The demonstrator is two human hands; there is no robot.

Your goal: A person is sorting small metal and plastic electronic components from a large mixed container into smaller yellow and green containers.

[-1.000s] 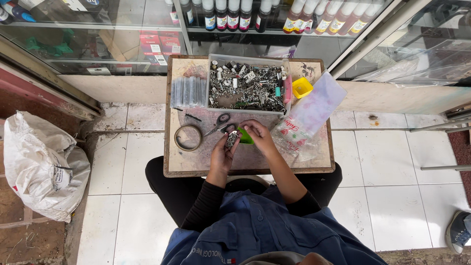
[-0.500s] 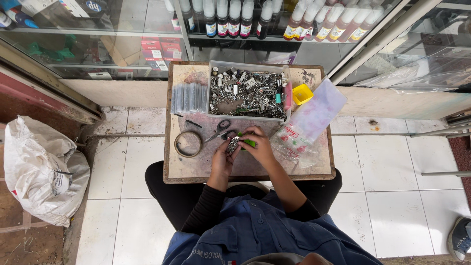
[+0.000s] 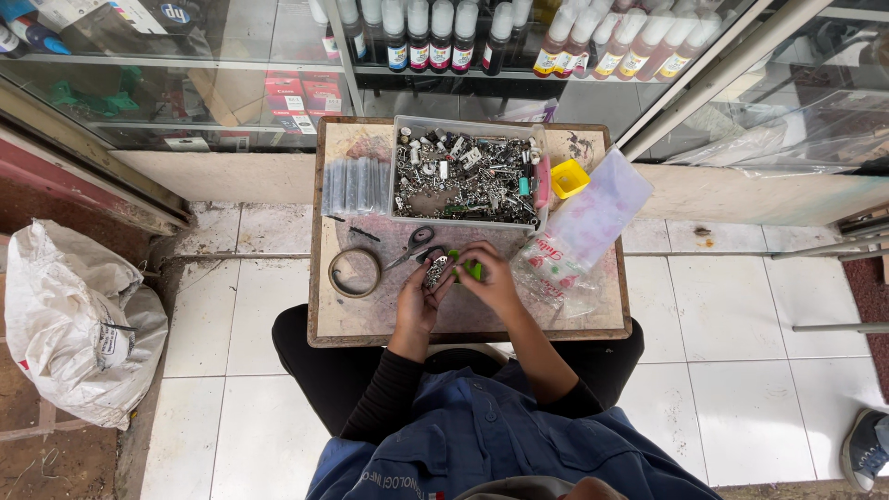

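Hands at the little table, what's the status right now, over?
Left hand and right hand together over the table, pinching a small green part. Scissors just beside the left hand, tray of metal bits beyond. Nothing blocking.

A green part (image 3: 470, 269) is showing only in slivers between the left hand (image 3: 419, 298) and right hand (image 3: 491, 278); tray (image 3: 400, 176) pieces are too small to identify; a shoe (image 3: 867, 448) is being cut off.
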